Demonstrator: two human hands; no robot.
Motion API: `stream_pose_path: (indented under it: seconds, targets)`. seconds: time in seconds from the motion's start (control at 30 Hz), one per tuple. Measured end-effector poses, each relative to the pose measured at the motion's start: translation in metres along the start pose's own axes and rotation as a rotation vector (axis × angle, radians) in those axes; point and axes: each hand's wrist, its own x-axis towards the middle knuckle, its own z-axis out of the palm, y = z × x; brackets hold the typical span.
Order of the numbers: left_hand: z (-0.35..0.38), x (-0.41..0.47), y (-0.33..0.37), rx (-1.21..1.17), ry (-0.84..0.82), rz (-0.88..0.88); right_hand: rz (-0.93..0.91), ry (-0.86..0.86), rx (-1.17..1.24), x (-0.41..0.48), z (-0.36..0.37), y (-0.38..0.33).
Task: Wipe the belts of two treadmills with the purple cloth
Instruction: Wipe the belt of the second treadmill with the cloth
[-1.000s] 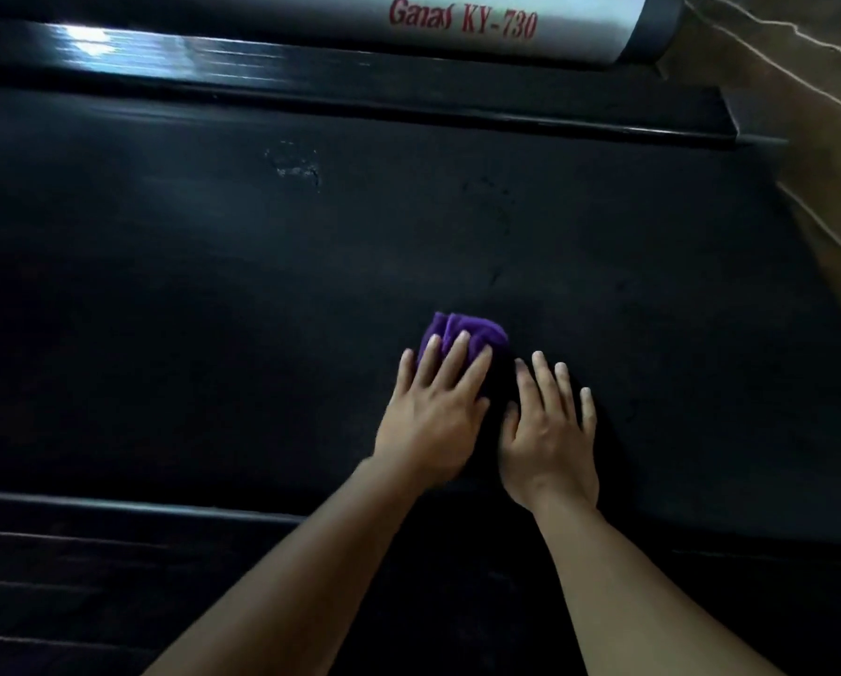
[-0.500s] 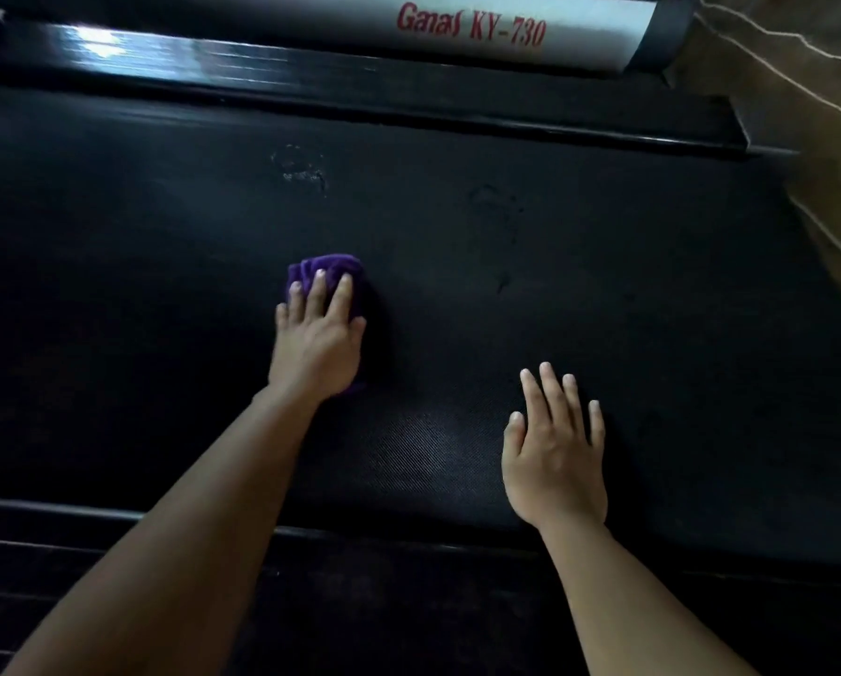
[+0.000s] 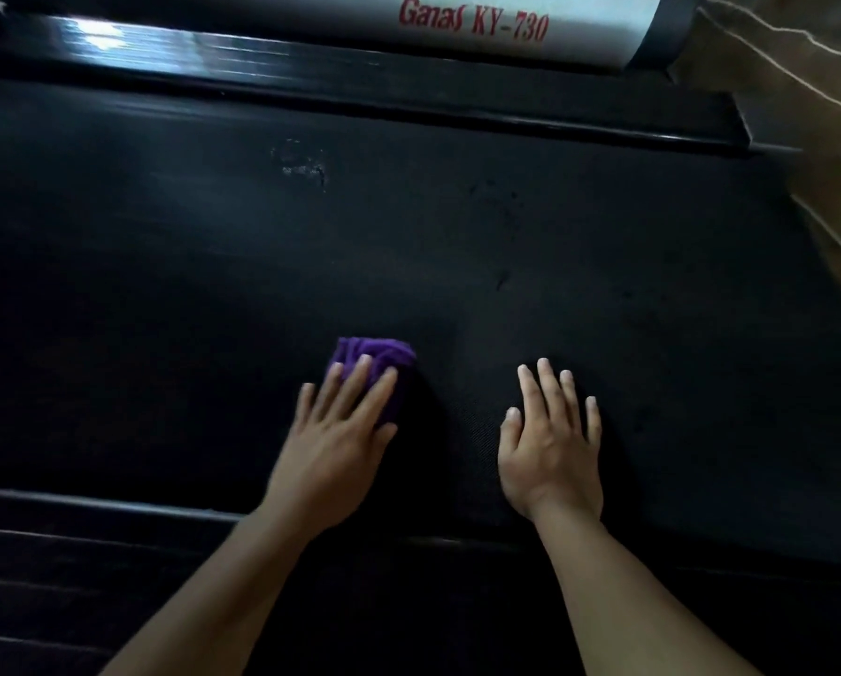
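Observation:
A black treadmill belt (image 3: 457, 226) fills most of the view. The folded purple cloth (image 3: 377, 351) lies on it near the front, left of centre. My left hand (image 3: 338, 439) presses flat on the cloth with straight fingers, covering its near half. A short way to the right, my right hand (image 3: 550, 441) rests flat on the bare belt with fingers spread, holding nothing.
A pale scuff mark (image 3: 303, 163) shows on the belt further back. A black side rail (image 3: 311, 80) and a white cover (image 3: 579, 26) with red lettering run along the far edge. A near side rail (image 3: 91, 502) borders the front. Tan floor (image 3: 808, 90) lies at right.
My left hand slid the cloth away to the left and further up the belt, then back toward the near edge and my right hand. My right hand stayed planted.

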Motion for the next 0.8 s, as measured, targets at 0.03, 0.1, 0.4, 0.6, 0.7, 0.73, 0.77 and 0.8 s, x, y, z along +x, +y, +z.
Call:
stream_pose_path:
  seconds: [0.03, 0.1, 0.4, 0.6, 0.7, 0.73, 0.77, 0.8]
  targets:
    - [-0.005, 0.001, -0.015, -0.013, 0.025, -0.055, -0.003, 0.000, -0.002, -0.001, 0.000, 0.000]
    - [-0.014, 0.015, -0.041, -0.041, 0.064, -0.178, -0.002, 0.003, 0.002, -0.001, 0.000, 0.001]
    - [-0.020, 0.106, -0.001, -0.060, 0.078, -0.258, -0.006, 0.001, -0.014, -0.001, -0.001, 0.000]
    - [0.004, 0.048, 0.064, 0.000, -0.028, 0.074, 0.009, 0.000, 0.002, 0.000, -0.002, -0.001]
    - [0.008, 0.011, 0.050, 0.028, -0.088, 0.134, 0.015, 0.011, 0.005, 0.001, -0.001, -0.002]
    - [0.008, 0.002, 0.038, 0.029, -0.083, 0.132, 0.013, 0.011, -0.001, 0.001, -0.001, -0.002]
    - [0.006, -0.004, 0.025, 0.027, -0.064, 0.121, 0.009, 0.010, -0.007, 0.000, 0.000, -0.001]
    - [0.003, -0.009, 0.011, 0.021, -0.036, 0.099, 0.005, 0.007, -0.012, 0.000, 0.000, -0.001]
